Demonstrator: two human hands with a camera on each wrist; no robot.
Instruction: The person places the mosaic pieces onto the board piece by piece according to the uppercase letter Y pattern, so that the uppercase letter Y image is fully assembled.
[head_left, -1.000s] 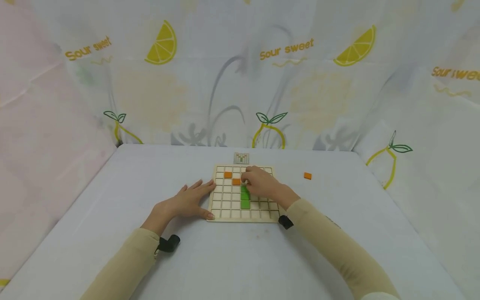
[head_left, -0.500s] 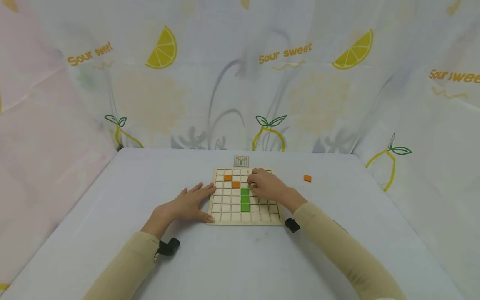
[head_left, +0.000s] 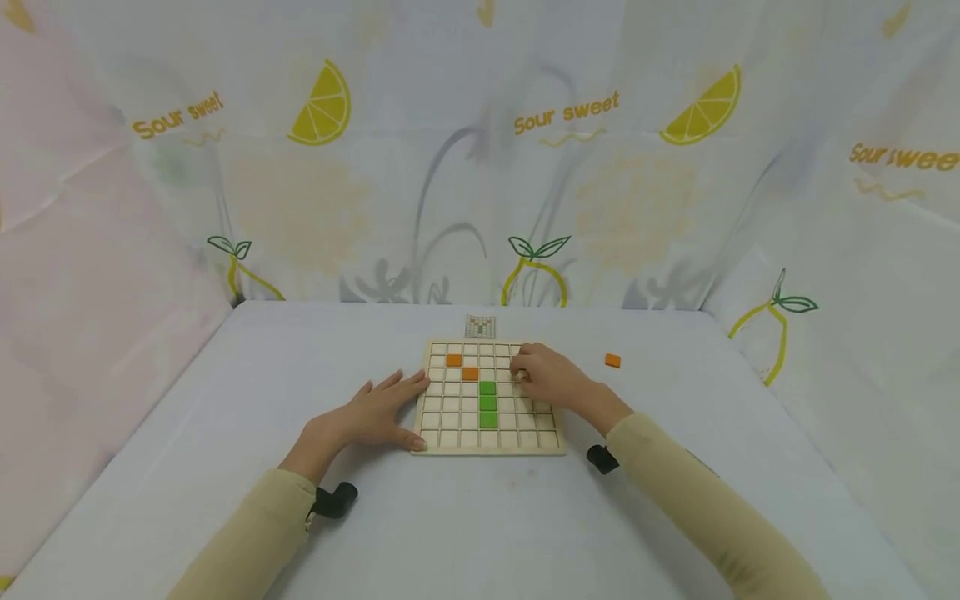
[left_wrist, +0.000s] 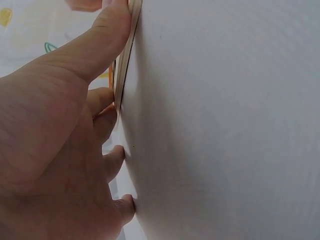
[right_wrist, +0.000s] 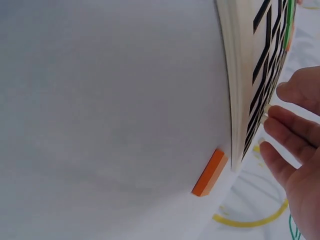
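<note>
Board (head_left: 470, 404) L edge: L hand (head_left: 375, 415), spread. R hand (head_left: 555, 377) loosely curled over R edge; loose orange tile (head_left: 612, 361) beyond.

I moved my right hand (head_left: 557, 377) rightward over the gridded board (head_left: 451, 405), away from the far green tile (head_left: 488, 388), uncovering that tile fully along with squares just to its right.

"How many green tiles (head_left: 488, 403) can you see?"
"Three! And three orange tiles (head_left: 612, 361) too."
"What else?"
"One board (head_left: 450, 421), one little card (head_left: 480, 327) and two hands (head_left: 377, 414)."
</note>
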